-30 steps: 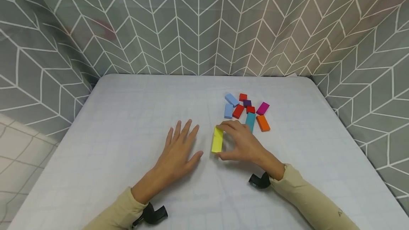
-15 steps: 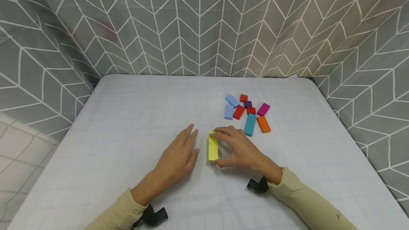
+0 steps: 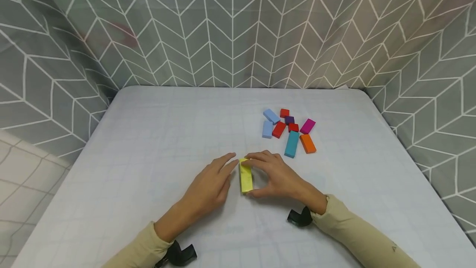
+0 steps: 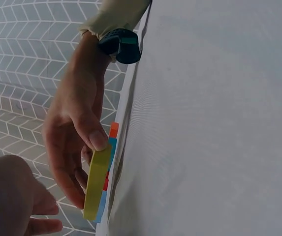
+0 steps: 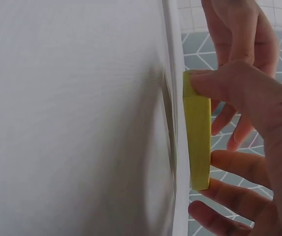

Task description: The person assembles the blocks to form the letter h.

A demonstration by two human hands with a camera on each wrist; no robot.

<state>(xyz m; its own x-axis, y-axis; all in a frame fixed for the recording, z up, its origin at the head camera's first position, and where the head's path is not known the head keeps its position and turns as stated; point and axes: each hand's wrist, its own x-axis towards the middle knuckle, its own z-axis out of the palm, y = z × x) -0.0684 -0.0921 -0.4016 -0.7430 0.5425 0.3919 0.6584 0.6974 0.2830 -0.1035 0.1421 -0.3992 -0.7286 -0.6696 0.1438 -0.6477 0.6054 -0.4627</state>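
A long yellow block (image 3: 246, 178) is in the middle of the white table in the head view. My right hand (image 3: 277, 177) grips it by its two ends, thumb at the near end and fingers at the far end. In the right wrist view the yellow block (image 5: 198, 135) shows its long side, with the thumb on one end. My left hand (image 3: 210, 183) is just left of the block, its fingers extended and fingertips close to the block's far end. Nothing is in the left hand.
Several loose blocks lie beyond the right hand: a teal block (image 3: 291, 144), an orange block (image 3: 308, 143), a magenta block (image 3: 307, 126), plus red, purple and light blue ones. A patterned curtain (image 3: 230, 28) hangs behind the white table (image 3: 148, 135).
My right hand has brought the yellow block left and nearer to me, away from the other blocks. My left hand has turned and come in toward the block.
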